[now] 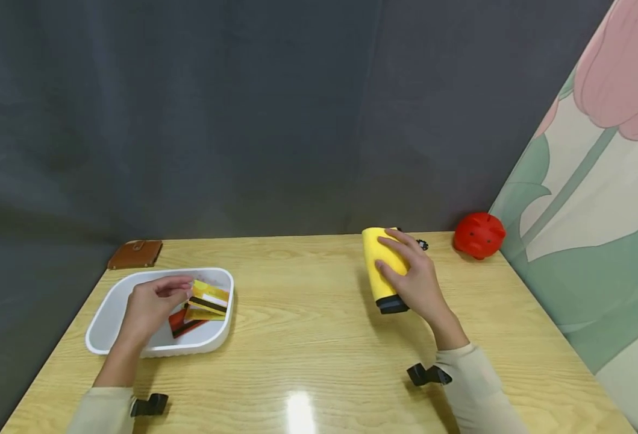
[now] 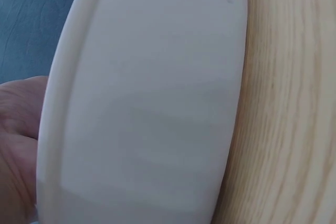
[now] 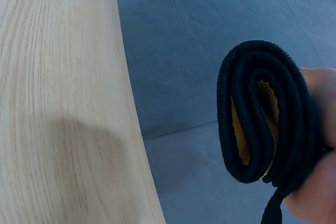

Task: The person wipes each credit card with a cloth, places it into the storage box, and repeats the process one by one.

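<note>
Meanwhile the left hand (image 1: pixel 147 307) pinches a card (image 1: pixel 206 293) over the white tray (image 1: pixel 107 313) as if to lift it out, while the right hand (image 1: pixel 416 280) wraps the yellow pouch (image 1: pixel 382 271), steadying it on the table (image 1: pixel 308 337).

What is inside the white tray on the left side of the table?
The white tray holds several cards, yellow and red, some with a dark stripe. The left hand reaches in and covers part of them, so their number and whatever lies beneath the hand cannot be seen.
</note>
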The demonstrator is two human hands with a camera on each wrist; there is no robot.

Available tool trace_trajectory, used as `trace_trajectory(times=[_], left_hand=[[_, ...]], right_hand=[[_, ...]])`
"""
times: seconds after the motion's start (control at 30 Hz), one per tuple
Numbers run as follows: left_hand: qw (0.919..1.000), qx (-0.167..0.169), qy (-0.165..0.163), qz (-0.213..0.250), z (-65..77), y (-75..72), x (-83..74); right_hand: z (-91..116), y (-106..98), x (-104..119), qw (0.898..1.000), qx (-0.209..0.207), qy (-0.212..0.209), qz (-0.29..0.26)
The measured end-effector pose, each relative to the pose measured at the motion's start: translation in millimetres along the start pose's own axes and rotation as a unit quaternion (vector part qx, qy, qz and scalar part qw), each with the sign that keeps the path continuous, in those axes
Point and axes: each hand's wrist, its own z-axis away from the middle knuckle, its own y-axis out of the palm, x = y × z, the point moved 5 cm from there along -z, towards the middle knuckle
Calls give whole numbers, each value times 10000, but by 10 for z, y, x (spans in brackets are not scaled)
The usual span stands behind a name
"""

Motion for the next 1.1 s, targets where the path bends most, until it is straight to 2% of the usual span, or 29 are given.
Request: trace_trajectory(times=[0.13, 0.3, 0.6, 0.7, 0.87, 1.0, 1.1], left_hand=[[9999, 21, -7, -172, 21, -17, 4], [9994, -62, 135, -310, 22, -48, -41], [9976, 171, 659, 94, 70, -46, -219], [9966, 180, 794, 80, 71, -65, -319], [9932, 307, 1108, 189, 11, -67, -514], [9887, 449, 1401, 277, -50, -22, -654], [9877, 527, 1444, 269, -82, 30, -731]], right_hand=[[-9, -2, -14, 10000, -42, 27, -8], [-24, -9, -97, 9998, -31, 186, -83], [60, -50, -365, 9986, 237, 469, -14], [155, -46, -467, 9970, 488, 597, 101], [333, 40, -649, 9883, 1195, 942, 29], [452, 116, -753, 9769, 1787, 1151, -200], [511, 152, -805, 9659, 2270, 1209, -289]])
